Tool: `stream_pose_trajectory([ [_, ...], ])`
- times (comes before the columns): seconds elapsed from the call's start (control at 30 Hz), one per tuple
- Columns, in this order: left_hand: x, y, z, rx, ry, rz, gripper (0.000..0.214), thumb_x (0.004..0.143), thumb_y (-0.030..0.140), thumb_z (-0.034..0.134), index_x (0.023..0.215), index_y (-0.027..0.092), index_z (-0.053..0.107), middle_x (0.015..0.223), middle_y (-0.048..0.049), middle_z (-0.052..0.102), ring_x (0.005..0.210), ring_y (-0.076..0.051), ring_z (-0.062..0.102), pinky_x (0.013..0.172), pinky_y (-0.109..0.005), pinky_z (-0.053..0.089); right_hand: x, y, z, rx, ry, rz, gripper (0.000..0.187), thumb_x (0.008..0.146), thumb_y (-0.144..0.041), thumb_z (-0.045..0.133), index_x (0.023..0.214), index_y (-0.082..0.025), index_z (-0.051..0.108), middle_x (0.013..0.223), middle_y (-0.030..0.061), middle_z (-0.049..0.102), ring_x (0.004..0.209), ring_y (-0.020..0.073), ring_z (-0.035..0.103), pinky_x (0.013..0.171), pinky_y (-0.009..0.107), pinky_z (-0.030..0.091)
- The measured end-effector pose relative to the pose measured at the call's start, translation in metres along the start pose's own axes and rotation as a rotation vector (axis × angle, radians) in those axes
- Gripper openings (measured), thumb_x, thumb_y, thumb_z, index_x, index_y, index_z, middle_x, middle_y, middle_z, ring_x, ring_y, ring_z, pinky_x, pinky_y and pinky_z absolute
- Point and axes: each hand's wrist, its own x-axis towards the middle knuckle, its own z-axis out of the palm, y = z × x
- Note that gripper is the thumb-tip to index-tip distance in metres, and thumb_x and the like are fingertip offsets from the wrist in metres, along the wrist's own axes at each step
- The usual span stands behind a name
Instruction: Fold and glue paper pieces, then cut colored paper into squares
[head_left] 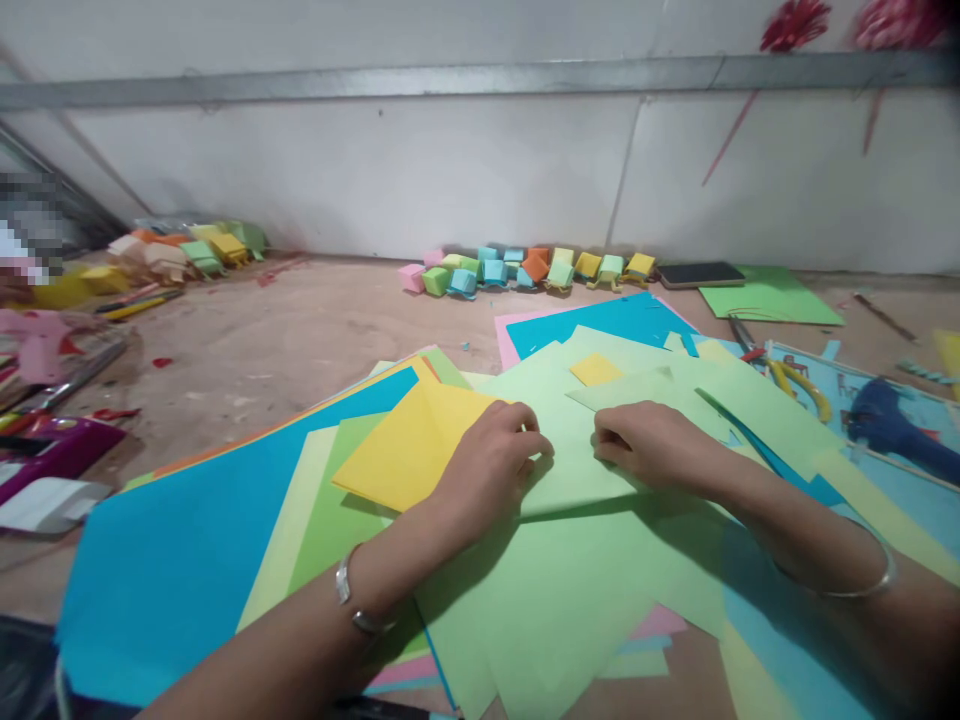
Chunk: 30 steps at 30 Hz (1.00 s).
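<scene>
curling over grn ppr (574,465) | l hand (495,450), by ylw sht (409,440) | r hand (652,440)

This looks like a craft workshop: coloured paper sheets (562,580) overlap on a scuffed tabletop (337,310), scissors (802,392) lie at right, small paper boxes (495,272) cluster at upper centre near a metal-railed white wall (450,165)

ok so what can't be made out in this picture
All in the head view:
Right hand: fingertips, and anything they pinch, hidden by its curled fingers
Yellow paper sheet: part covered by the left hand
Pink many-petalled flower: top cut off by upper edge
Long dark blue object: end cut off by right edge
</scene>
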Motion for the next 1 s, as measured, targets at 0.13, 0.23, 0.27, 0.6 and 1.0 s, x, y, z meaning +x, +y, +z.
stream_pose_trajectory([
  [0.13, 0.002, 0.012, -0.004, -0.085, -0.044, 0.150, 0.042, 0.077, -0.005, 0.048, 0.102, 0.021, 0.071, 0.096, -0.0038, 0.070, 0.089, -0.019, 0.062, 0.075, -0.031, 0.049, 0.002, 0.003, 0.003, 0.017, 0.012, -0.016, 0.013, 0.085, -0.021, 0.052, 0.074, -0.020, 0.058, 0.078, 0.0029, 0.068, 0.068, 0.0141, 0.054, 0.054, 0.026, 0.025],
  [0.23, 0.002, 0.030, -0.002, 0.123, -0.024, 0.251, 0.017, 0.089, 0.012, 0.053, 0.097, 0.017, 0.067, 0.090, -0.0048, 0.070, 0.082, -0.020, 0.062, 0.066, -0.031, 0.046, 0.004, 0.002, 0.004, 0.009, 0.025, -0.015, 0.013, 0.083, -0.020, 0.051, 0.073, -0.019, 0.060, 0.076, 0.0043, 0.067, 0.067, 0.0151, 0.053, 0.053, 0.027, 0.024],
  [0.27, 0.002, 0.036, -0.001, 0.227, -0.008, 0.309, 0.010, 0.090, 0.018, 0.056, 0.092, 0.016, 0.066, 0.086, -0.0049, 0.069, 0.078, -0.021, 0.061, 0.062, -0.031, 0.044, 0.004, 0.001, 0.003, 0.005, 0.029, -0.015, 0.013, 0.082, -0.020, 0.051, 0.073, -0.019, 0.060, 0.076, 0.0048, 0.067, 0.067, 0.0153, 0.052, 0.053, 0.027, 0.023],
  [0.6, 0.010, 0.050, 0.008, 0.658, 0.260, 0.591, 0.029, 0.089, 0.003, 0.044, 0.066, 0.019, 0.053, 0.061, -0.0011, 0.055, 0.055, -0.016, 0.046, 0.052, -0.031, 0.027, 0.004, -0.002, -0.008, 0.011, -0.004, -0.065, 0.012, 0.079, -0.013, 0.054, 0.073, -0.017, 0.064, 0.077, 0.0062, 0.068, 0.070, 0.0152, 0.054, 0.054, 0.027, 0.024],
  [1.0, -0.007, 0.056, 0.023, 0.611, 0.266, 0.637, 0.031, 0.087, 0.001, 0.047, 0.061, 0.017, 0.053, 0.057, -0.0017, 0.053, 0.053, -0.015, 0.043, 0.049, -0.031, 0.026, 0.005, -0.001, -0.007, 0.029, -0.016, -0.080, 0.009, 0.081, -0.015, 0.057, 0.077, -0.015, 0.066, 0.082, 0.0086, 0.070, 0.074, 0.0168, 0.058, 0.054, 0.027, 0.025],
])
